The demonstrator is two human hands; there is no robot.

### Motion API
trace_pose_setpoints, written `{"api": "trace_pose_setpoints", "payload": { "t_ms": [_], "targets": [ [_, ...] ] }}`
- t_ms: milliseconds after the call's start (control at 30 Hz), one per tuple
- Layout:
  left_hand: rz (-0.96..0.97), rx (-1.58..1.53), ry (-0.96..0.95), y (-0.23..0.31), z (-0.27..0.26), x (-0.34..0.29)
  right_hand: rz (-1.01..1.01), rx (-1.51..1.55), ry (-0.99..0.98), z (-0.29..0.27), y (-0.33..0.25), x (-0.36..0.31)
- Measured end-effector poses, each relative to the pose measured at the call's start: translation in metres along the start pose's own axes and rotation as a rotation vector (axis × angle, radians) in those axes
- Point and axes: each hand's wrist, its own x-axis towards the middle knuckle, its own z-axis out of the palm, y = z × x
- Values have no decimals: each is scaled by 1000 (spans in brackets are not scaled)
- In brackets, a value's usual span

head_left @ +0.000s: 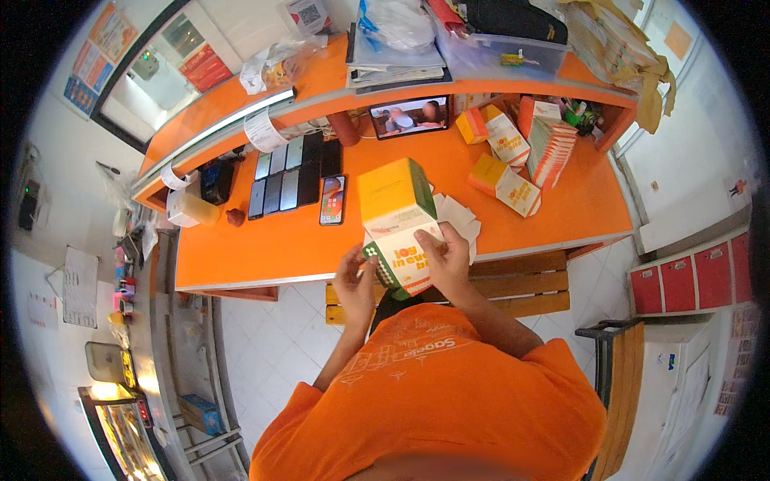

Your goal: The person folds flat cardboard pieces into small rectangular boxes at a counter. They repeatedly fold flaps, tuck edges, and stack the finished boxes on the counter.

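A yellow, white and green cardboard food carton (393,228), partly folded, is held in front of me at the counter's near edge. My right hand (447,256) grips its right side, with the thumb on the printed white panel. At the lower left my left hand (354,276) has its fingers curled at the green side panel, pinching its edge. Behind the carton lie white and pale cardboard flaps (457,216), partly hidden by it and by my right hand.
On the orange counter (233,260), folded cartons (505,183) and a stack of flat cartons (552,148) stand at right. A tablet (410,118) leans at the back. Several phones (281,180) lie at left, one lit phone (332,200) nearer. A slatted wooden bench (513,284) sits below.
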Motion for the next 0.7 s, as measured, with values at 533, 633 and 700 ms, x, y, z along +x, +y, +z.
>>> {"api": "trace_pose_setpoints", "payload": {
  "t_ms": [533,633,700],
  "targets": [
    [-280,-648,-68,19,-8,17,-272,-858,-634,-8,-58,5],
    [-281,-672,-113,27,-11,13,-295,-741,-528,-13,-56,8],
    [-228,-663,-200,30,-15,10,-499,-619,-422,-17,-52,13]
  ]
}}
